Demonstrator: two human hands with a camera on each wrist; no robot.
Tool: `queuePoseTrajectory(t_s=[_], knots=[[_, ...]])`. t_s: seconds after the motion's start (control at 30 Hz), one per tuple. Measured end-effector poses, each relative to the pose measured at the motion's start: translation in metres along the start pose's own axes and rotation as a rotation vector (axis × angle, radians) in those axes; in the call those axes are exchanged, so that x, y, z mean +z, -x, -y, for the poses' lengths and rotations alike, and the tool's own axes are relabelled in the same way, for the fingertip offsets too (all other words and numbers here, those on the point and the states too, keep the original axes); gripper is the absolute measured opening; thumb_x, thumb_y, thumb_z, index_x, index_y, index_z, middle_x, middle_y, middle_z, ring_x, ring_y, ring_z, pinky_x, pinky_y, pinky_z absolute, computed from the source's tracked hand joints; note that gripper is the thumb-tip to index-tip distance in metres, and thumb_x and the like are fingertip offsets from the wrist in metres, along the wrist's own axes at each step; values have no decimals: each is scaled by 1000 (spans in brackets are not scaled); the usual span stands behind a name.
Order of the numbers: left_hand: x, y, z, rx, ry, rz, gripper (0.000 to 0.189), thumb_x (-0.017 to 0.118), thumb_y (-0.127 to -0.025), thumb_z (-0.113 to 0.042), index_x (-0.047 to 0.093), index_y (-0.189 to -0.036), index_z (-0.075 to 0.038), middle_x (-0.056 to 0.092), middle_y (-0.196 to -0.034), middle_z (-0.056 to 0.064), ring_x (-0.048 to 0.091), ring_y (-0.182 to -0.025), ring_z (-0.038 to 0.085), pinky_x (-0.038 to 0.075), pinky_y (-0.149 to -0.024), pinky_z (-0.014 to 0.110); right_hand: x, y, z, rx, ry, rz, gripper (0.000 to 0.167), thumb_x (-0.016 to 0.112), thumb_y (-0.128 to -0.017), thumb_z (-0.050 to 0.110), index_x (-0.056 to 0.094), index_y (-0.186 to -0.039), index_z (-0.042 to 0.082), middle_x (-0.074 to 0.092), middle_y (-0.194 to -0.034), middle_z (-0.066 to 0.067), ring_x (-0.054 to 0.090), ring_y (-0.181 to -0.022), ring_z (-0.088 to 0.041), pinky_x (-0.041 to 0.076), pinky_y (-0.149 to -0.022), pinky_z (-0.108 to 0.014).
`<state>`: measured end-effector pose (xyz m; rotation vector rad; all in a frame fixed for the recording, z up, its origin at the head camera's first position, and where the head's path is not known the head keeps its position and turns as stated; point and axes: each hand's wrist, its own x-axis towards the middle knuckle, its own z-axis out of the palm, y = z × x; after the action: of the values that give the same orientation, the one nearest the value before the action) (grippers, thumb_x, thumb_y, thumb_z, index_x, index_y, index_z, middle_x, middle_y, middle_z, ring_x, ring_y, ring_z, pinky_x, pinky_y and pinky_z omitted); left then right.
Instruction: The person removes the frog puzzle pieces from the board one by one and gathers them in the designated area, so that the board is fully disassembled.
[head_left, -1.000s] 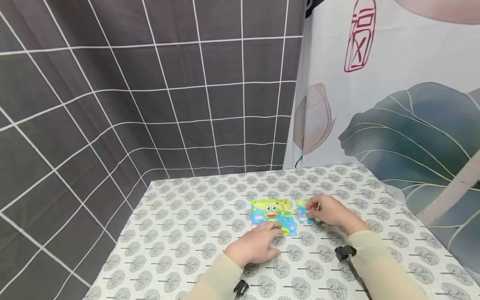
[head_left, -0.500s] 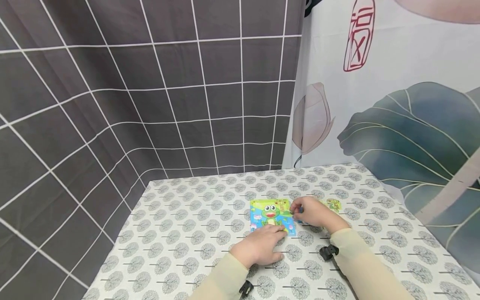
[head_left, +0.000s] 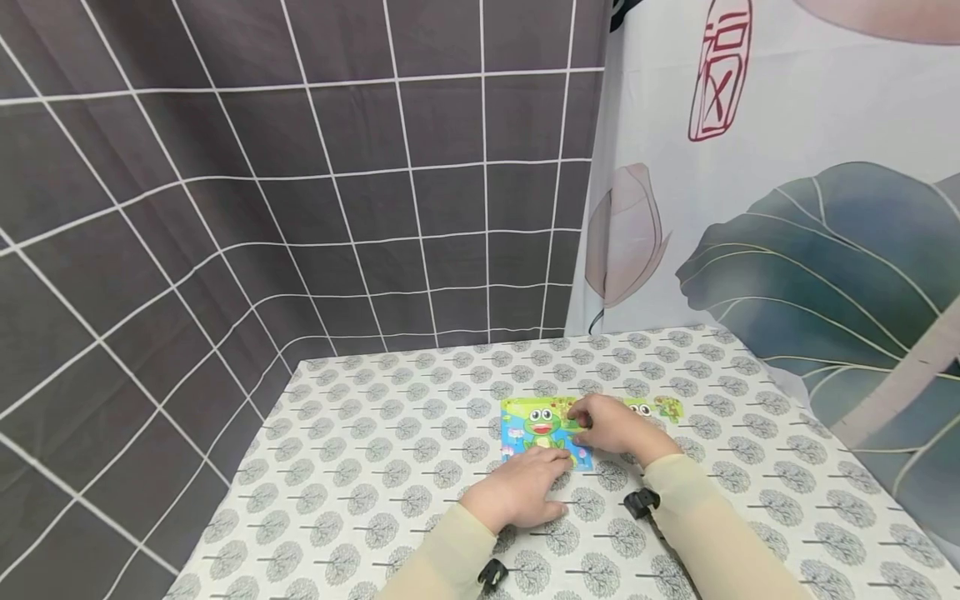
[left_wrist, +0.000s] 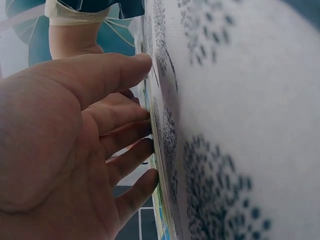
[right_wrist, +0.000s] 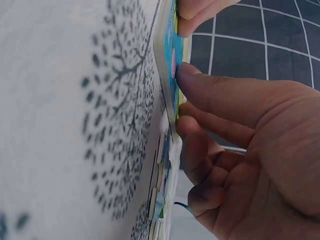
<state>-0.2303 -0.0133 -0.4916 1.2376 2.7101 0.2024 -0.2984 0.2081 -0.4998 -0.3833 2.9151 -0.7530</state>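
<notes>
A frog-picture puzzle board (head_left: 516,417), bright green above and blue below, lies flat on the table. My left hand (head_left: 517,490) rests on its lower edge with fingers spread, covering part of the frog. In the left wrist view that hand's fingertips (left_wrist: 156,175) touch the board along its rim. My right hand (head_left: 606,423) is over the board's right side. Its thumb (right_wrist: 189,75) touches the blue printed surface in the right wrist view, the other fingers curled beside it at the edge; I cannot tell whether a piece is between them.
Right of the board, partly behind my right hand, lie several puzzle pieces (head_left: 666,407), one printed with frog eyes (head_left: 641,409). The table has a white tree-print cloth (head_left: 375,483). A dark checked curtain (head_left: 360,208) and a white lotus-print curtain (head_left: 637,275) stand behind.
My right hand has moved left from the loose pieces onto the board's right side, uncovering pieces at the right. My left hand shifted slightly right and stays on the board's lower edge.
</notes>
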Motion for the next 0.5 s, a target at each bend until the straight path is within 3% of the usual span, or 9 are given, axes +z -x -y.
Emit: queuePoseTrajectory(t_s=[0.5], knots=[[0,1,-1,-5,-28,23,71,70,-97,-47,47,-159,-20,37,-166,-6,35,-151,15,32,-124,33,2,0,-2,-28,-19,0,35,89,-82,13,73,-112,8,59,-88,2,55,-81,-15,54,-81,-41]])
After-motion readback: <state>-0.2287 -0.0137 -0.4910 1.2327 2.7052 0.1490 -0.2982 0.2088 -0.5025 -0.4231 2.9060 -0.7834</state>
